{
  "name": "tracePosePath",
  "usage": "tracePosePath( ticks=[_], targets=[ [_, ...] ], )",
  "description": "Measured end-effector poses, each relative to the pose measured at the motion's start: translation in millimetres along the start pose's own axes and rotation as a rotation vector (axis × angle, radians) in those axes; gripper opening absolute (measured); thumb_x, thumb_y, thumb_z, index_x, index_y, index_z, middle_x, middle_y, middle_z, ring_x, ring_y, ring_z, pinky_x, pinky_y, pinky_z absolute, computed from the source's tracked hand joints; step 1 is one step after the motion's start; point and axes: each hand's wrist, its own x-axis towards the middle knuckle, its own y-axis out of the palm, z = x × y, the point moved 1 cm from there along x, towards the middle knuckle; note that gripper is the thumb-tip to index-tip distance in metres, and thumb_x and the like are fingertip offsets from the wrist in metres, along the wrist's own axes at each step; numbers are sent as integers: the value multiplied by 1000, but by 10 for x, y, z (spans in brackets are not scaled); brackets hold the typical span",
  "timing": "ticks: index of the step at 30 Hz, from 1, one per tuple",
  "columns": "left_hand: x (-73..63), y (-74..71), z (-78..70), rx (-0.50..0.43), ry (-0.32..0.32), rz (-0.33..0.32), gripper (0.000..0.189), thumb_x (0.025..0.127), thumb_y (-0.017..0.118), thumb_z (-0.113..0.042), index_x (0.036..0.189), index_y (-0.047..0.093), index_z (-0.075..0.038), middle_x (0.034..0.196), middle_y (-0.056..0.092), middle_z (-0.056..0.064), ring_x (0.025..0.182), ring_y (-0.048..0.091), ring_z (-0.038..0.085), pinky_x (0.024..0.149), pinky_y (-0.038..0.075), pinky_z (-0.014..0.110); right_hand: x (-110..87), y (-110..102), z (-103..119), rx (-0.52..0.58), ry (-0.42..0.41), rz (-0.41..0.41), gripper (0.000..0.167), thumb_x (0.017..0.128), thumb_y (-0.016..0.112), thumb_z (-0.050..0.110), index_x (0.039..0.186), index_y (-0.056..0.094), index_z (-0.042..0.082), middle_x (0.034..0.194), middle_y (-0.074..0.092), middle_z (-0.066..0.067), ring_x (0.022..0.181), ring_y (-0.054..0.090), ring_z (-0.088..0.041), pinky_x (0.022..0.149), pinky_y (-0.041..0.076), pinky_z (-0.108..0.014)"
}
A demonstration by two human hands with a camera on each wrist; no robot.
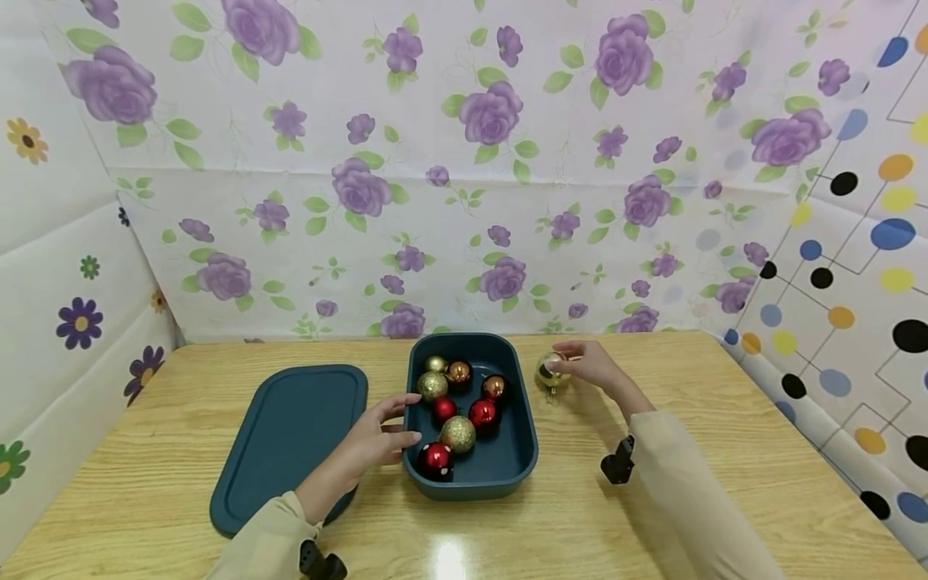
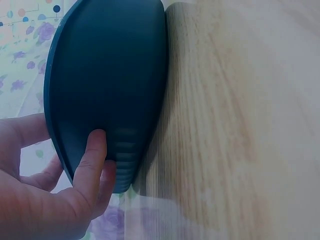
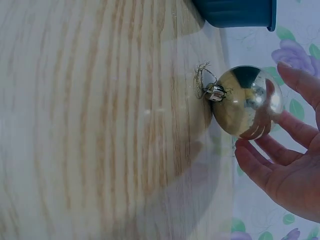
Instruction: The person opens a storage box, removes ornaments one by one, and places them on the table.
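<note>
A shiny gold Christmas ball (image 1: 551, 370) with a cord loop lies on the table, right of the dark teal box. At its far side is my right hand (image 1: 593, 366), fingers spread around it; in the right wrist view, fingertips meet the ball (image 3: 245, 102) while the thumb stands slightly off. My left hand (image 1: 377, 435) rests at the box's left side, fingertips at the rim. In the left wrist view, two fingers touch the wall of the box (image 2: 110, 75). Inside the box (image 1: 503, 481) lie several red, copper and gold balls (image 1: 458, 435).
A flat teal lid (image 1: 300, 427) lies on the wooden table (image 1: 573, 515), left of the box and partly under the left forearm. Behind stands a flowered curtain (image 1: 449, 242); a dotted cloth (image 1: 834, 322) hangs on the right.
</note>
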Motion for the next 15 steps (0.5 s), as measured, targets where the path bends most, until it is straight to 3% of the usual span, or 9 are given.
tracePosePath(
  ticks=[8, 15],
  targets=[
    [3, -1, 6, -3, 2, 3, 51, 85, 61, -2, 133, 46, -12, 135, 37, 21, 101, 54, 26, 69, 51, 38, -98, -32, 36, -44, -40, -62, 61, 86, 64, 28, 134, 42, -1, 136, 36, -28, 122, 35, -45, 92, 40, -50],
    [0, -4, -2, 5, -7, 1, 51, 85, 61, -2, 133, 46, -13, 135, 37, 20, 102, 52, 27, 70, 51, 37, -266, 24, 289, -32, -138, -134, 60, 83, 67, 30, 132, 47, 4, 134, 42, -22, 125, 34, -40, 97, 35, -52]
  ],
)
